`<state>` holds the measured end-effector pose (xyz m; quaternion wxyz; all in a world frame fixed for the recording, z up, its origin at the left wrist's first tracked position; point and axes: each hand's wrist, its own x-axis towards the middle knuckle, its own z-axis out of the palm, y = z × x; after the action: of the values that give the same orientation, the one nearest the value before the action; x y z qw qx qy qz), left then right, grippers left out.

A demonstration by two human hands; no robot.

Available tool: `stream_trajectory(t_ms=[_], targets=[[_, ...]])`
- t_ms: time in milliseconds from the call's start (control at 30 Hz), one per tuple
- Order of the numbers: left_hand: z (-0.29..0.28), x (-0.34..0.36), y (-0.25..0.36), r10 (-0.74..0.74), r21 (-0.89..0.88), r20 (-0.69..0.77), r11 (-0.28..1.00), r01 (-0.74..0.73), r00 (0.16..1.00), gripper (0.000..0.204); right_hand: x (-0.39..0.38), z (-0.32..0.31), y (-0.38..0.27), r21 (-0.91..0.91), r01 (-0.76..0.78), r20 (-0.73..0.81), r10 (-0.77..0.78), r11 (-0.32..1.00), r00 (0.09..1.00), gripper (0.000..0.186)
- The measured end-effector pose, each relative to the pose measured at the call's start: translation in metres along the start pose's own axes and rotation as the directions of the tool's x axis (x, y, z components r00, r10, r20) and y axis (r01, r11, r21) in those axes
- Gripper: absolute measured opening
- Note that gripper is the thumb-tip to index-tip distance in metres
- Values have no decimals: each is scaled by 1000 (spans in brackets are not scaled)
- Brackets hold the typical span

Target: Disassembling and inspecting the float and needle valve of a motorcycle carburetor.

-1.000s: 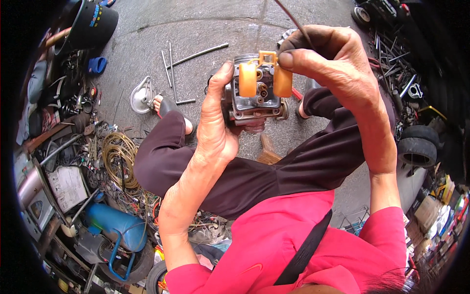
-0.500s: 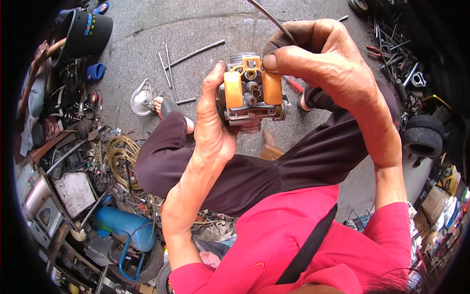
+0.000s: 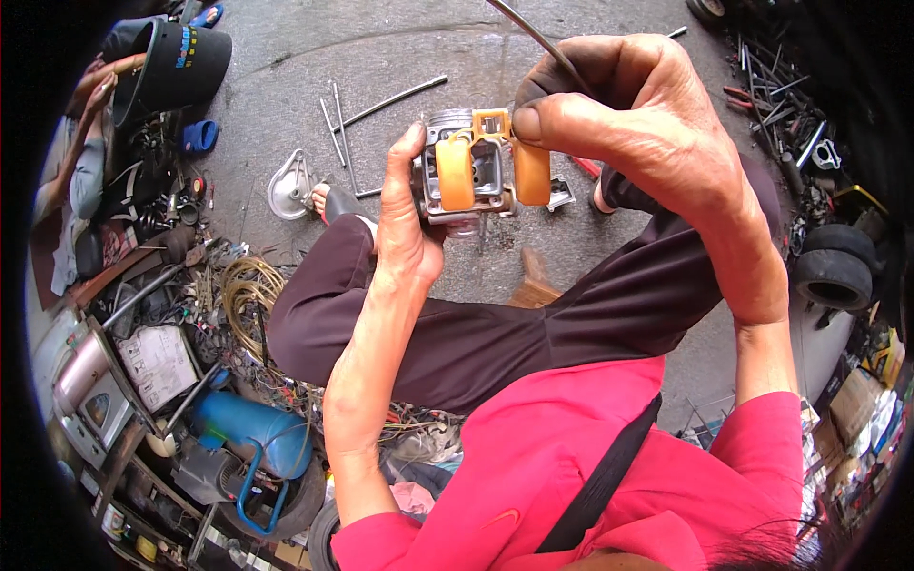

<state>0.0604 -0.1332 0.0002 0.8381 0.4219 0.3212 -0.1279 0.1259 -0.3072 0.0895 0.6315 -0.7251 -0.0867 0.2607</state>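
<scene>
My left hand [image 3: 409,228] is closed round the left side of a metal carburetor [image 3: 488,171], its thumb pointing up along the edge. Over the carburetor's open face lies an orange twin float [image 3: 457,178], its two lobes joined by a small frame at the top. Thumb and fingertips of my right hand [image 3: 633,119] pinch this float at its upper right. The same hand also keeps a thin metal rod [image 3: 526,30] in its curled fingers; the rod's lower end is hidden there. Whether the float is still attached to the carburetor I cannot tell.
Metal rods and a T-shaped wrench [image 3: 395,98] lie on the ground beyond, near a round silver part [image 3: 289,186]. Left are a black bucket [image 3: 195,71], another person's arm [image 3: 90,143], coiled hose [image 3: 249,300] and a blue compressor [image 3: 252,433]. Right are loose tools and tyres [image 3: 834,278].
The carburetor has turned in my left hand and shifted slightly left, so its brass jets no longer show between the float lobes. My right hand keeps its pinch on the float.
</scene>
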Motion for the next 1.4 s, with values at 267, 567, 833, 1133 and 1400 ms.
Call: stream_trajectory(t_ms=[267, 567, 833, 1133, 1400], targets=[[-69, 70, -62, -51, -138, 86, 988, 63, 995, 52, -7, -11, 1, -34, 119, -9, -120, 992, 993, 10], [-118, 118, -173, -142, -318, 39, 937, 147, 989, 47, -1, -10, 15, 71, 112, -28, -110, 991, 994, 13], [-187, 157, -195, -273, -112, -136, 959, 258, 952, 42, 6, 0, 14, 3, 119, -19, -119, 993, 993, 12], [-220, 163, -212, -297, -18, -292, 952, 306, 909, 45, 11, 1, 16, -74, 128, -16, -129, 989, 992, 12], [-216, 168, -209, -275, -91, -398, 961, 261, 875, 43, 15, 6, 24, 30, 129, -49, -127, 991, 991, 13]])
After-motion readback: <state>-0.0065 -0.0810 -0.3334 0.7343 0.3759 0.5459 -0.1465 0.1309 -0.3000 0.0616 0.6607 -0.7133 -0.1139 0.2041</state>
